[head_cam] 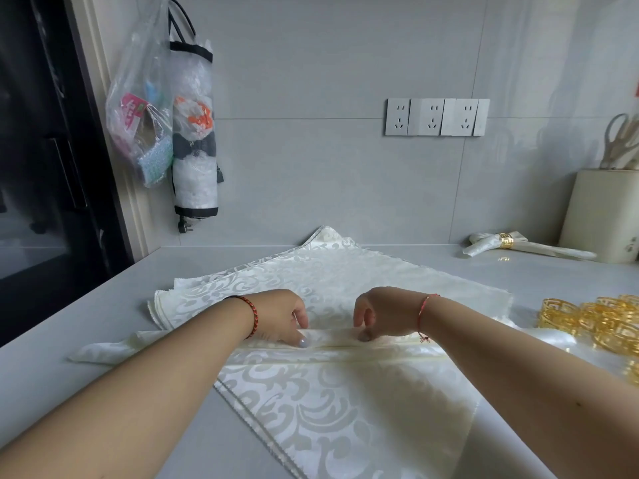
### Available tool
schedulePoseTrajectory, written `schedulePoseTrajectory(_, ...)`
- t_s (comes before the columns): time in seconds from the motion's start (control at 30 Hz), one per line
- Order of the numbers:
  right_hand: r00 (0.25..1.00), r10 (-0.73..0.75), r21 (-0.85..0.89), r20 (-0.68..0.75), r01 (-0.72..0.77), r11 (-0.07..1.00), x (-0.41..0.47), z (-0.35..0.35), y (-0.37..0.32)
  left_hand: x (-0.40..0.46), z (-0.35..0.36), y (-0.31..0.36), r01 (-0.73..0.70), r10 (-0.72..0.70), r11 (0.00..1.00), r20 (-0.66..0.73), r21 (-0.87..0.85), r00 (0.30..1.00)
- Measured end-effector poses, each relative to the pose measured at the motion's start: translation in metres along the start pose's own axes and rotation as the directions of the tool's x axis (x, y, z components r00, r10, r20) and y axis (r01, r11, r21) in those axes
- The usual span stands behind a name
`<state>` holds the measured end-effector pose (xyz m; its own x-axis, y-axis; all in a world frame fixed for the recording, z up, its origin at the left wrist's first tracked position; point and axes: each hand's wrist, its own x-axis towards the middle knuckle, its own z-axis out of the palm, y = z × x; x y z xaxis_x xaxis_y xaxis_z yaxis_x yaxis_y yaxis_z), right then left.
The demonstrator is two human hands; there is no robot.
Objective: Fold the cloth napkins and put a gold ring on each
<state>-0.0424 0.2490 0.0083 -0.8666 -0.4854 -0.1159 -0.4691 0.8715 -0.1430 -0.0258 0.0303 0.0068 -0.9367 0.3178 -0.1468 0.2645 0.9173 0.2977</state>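
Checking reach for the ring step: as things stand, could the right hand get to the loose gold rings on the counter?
Probably yes. The gold rings lie in the open on the counter's right side, beside the right hand, with nothing standing between them. That hand is now pinching the napkin fold and would have to let go first.

A cream damask napkin (332, 402) lies flat under both hands, its far edge turned into a narrow fold at the fingertips. Beyond them lies a stack of napkins (311, 274). Gold rings (598, 323) cluster right of the right hand; farther off lies a ringed napkin (518, 247).
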Motion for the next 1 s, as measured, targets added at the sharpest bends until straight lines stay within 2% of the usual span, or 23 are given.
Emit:
schedulePoseTrajectory(0.17, 0.985, -0.048, -0.084, -0.165, 0.034, 0.996, -0.007, 0.008, -0.004, -0.004, 0.004, 0.002, -0.082, 0.083, 0.997, -0.114, 0.015, 0.990)
schedulePoseTrajectory(0.27, 0.974, -0.087, -0.151, -0.207, 0.056, 0.987, -0.014, 0.013, -0.008, -0.011, 0.008, 0.002, -0.117, 0.123, 0.992, -0.146, 0.045, 0.982)
schedulePoseTrajectory(0.57, 0.955, -0.180, -0.246, -0.236, 0.121, 0.962, -0.037, 0.030, -0.012, -0.039, 0.011, 0.004, -0.213, 0.226, 0.962, -0.061, 0.169, 0.972)
schedulePoseTrajectory(0.63, 0.945, -0.197, -0.262, -0.260, 0.128, 0.957, -0.045, 0.033, -0.013, -0.045, 0.015, 0.004, -0.246, 0.265, 0.951, -0.082, 0.187, 0.961)
schedulePoseTrajectory(0.8, 0.901, -0.282, -0.238, -0.330, 0.210, 0.948, -0.064, 0.040, -0.019, -0.054, 0.027, -0.002, -0.298, 0.312, 0.945, -0.097, 0.137, 0.945)
schedulePoseTrajectory(0.9, 0.894, -0.316, -0.276, -0.318, 0.231, 0.933, -0.065, 0.043, -0.021, -0.052, 0.033, -0.007, -0.305, 0.316, 0.945, -0.091, 0.118, 0.945)
schedulePoseTrajectory(1.0, 0.902, -0.316, -0.260, -0.295, 0.242, 0.935, -0.063, 0.042, -0.025, -0.050, 0.037, -0.009, -0.291, 0.291, 0.957, -0.088, 0.017, 0.953)
